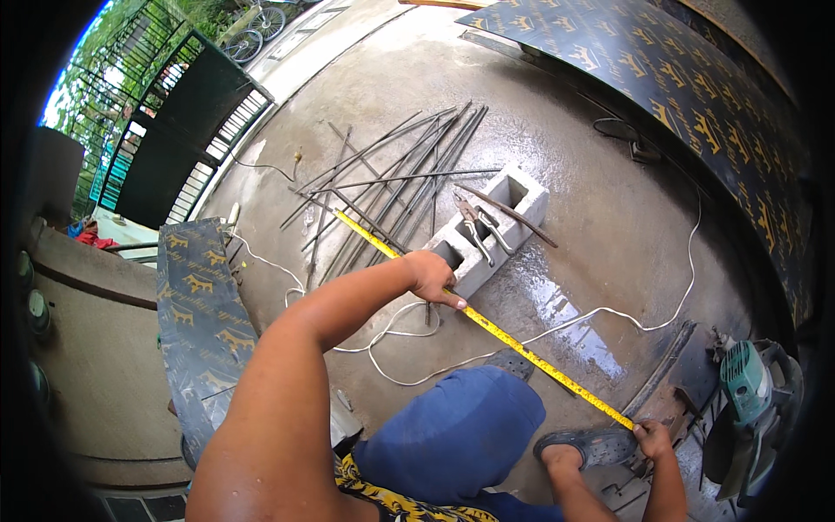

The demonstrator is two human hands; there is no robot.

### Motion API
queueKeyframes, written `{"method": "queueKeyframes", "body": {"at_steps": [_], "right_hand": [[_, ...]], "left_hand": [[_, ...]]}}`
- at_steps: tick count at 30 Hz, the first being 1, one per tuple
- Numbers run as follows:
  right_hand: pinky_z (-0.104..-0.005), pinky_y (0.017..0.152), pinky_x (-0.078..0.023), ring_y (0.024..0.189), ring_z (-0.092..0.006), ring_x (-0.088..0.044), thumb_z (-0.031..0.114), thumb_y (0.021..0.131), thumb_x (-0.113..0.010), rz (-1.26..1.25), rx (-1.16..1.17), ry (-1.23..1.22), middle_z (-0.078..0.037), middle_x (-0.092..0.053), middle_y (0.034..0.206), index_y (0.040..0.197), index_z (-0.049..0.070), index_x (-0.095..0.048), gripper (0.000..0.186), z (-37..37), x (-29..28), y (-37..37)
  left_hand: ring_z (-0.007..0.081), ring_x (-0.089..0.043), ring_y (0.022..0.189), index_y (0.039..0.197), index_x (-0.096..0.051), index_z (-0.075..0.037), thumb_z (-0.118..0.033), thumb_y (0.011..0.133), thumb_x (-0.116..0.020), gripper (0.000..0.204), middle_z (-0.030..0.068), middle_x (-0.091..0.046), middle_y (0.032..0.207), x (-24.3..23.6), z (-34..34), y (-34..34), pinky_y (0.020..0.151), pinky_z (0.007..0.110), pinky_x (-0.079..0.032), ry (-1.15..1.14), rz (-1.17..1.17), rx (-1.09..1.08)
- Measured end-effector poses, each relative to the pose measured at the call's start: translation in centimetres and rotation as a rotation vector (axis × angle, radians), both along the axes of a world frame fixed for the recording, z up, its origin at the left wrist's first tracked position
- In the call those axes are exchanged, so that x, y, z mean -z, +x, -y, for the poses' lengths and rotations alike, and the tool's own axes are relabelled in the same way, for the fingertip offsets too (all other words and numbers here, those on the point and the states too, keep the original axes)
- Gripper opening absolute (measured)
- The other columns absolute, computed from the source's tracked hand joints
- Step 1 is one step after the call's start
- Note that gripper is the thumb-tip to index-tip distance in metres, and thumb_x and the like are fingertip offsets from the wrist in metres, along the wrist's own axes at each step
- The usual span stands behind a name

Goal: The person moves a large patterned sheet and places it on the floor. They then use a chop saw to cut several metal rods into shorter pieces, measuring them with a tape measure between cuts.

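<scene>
A yellow tape measure [522, 350] is drawn out straight, slanting from the rod pile down to the lower right. Around its middle, my left hand [432, 277] closes with thumb and fingers, beside a grey hollow concrete block [477, 277]. At the tape's lower right end, my right hand [654, 439] pinches it next to my sandal [600, 447]. The tape's far end lies over thin dark steel rods [417, 165] heaped on the floor. Pliers or a similar metal hand tool [474, 217] and a short rusty rod [513, 213] rest on the block.
A green cut-off saw [746, 383] stands at the right. White cord [639, 326] loops across the wet concrete floor [600, 244]. Dark printed boards [600, 43] stretch along the upper right; another board [196, 296] lies at left. Beyond are a metal gate [165, 157] and a bicycle [252, 30].
</scene>
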State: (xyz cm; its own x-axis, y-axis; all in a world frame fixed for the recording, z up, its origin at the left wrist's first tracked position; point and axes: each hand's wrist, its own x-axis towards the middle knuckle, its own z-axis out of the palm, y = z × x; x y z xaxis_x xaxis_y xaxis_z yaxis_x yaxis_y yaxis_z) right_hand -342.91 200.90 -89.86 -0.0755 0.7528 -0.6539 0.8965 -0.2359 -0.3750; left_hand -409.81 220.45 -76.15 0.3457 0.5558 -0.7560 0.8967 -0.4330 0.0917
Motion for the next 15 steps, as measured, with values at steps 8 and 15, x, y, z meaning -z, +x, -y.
{"method": "queueKeyframes", "body": {"at_steps": [8, 15], "right_hand": [[-0.0437, 0.096, -0.052, 0.11, -0.0393, -0.069, 0.031, 0.095, -0.066, 0.008, -0.053, -0.078, -0.023, -0.072, 0.114, 0.115, 0.005, -0.075, 0.033, -2.2, -4.1, -3.5], [-0.0414, 0.093, -0.053, 0.102, -0.0364, -0.071, 0.029, 0.096, -0.066, -0.075, 0.014, -0.039, -0.022, -0.074, 0.107, 0.112, 0.003, -0.075, 0.032, -1.8, -3.1, -3.7]], "left_hand": [[0.0353, -0.054, 0.123, 0.126, -0.063, -0.004, -0.055, 0.09, -0.068, 0.062, 0.0167, -0.063, 0.124, -2.3, 2.4, -3.2, 0.109, 0.048, -0.036, 0.952, 0.209, -0.069], [0.0231, -0.053, 0.095, 0.114, -0.055, -0.002, -0.034, 0.106, -0.058, 0.033, 0.0097, -0.056, 0.101, 2.4, 16.3, -6.5, 0.087, 0.034, -0.044, 1.394, 0.788, -1.265]]}}
